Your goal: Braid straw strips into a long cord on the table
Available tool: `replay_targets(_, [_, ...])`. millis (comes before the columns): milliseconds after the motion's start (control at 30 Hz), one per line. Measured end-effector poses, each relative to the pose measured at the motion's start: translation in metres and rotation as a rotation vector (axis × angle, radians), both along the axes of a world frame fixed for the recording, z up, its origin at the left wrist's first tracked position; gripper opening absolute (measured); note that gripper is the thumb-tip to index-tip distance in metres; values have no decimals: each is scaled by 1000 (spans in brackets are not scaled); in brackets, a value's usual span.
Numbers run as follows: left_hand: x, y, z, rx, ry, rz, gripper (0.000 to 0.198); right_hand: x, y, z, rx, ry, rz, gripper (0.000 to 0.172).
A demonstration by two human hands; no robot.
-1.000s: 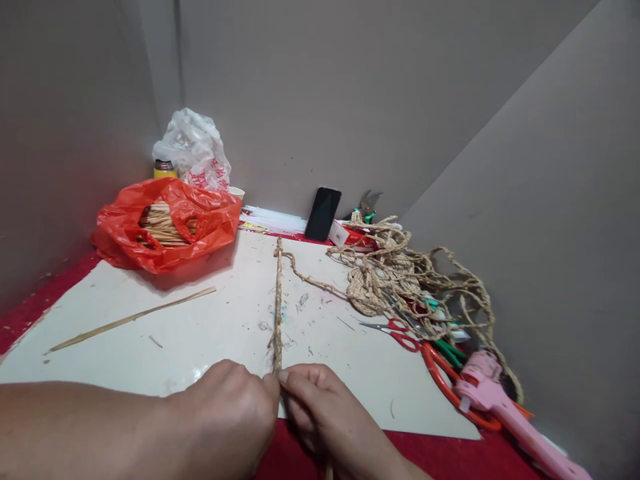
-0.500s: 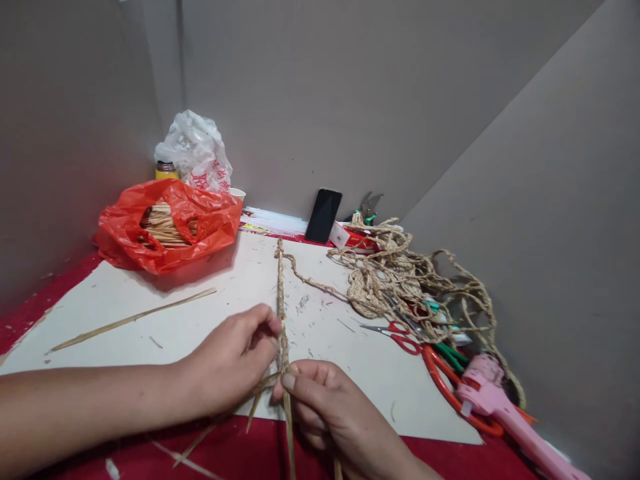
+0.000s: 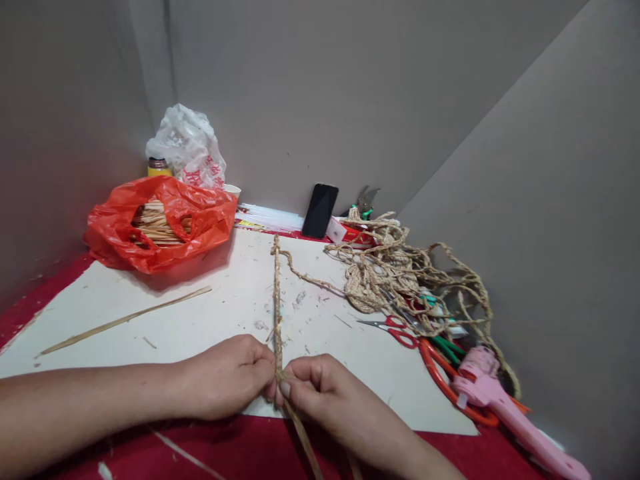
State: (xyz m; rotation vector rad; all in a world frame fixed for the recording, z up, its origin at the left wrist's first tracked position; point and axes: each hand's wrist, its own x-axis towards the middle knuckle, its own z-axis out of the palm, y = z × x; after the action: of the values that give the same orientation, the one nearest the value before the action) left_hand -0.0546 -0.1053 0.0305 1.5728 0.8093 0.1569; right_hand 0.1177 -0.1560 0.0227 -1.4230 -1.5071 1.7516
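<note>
A braided straw rope [image 3: 277, 293] runs straight across the white board [image 3: 200, 320] from its far edge toward me. My left hand [image 3: 225, 377] and my right hand [image 3: 320, 393] meet at the rope's near end, both closed and pinching it. Loose flat straw strands [image 3: 305, 440] trail from under my right hand over the red cloth. The far end of the rope links to a tangled heap of the same rope [image 3: 400, 273] at the right.
A red plastic bag of straw sticks [image 3: 160, 223] sits far left, a white bag [image 3: 187, 147] and a yellow jar [image 3: 159, 167] behind it. A single stick [image 3: 125, 320] lies on the board. Phone [image 3: 320, 210], red scissors [image 3: 395, 330] and pink glue gun [image 3: 500, 400] lie right. Grey walls enclose.
My left hand, which was lifted further up the rope half a second ago, has come back down beside my right hand. The splayed strands are drawn together again.
</note>
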Motion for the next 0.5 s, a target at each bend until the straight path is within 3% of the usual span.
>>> replay_targets(333, [-1,0,-9,-2,64,-13,29,7,-8,7,314,-406,63,30])
replay_targets(500, [1,-4,-9,-16,29,34,25,3,-14,9,201,-366,99,31])
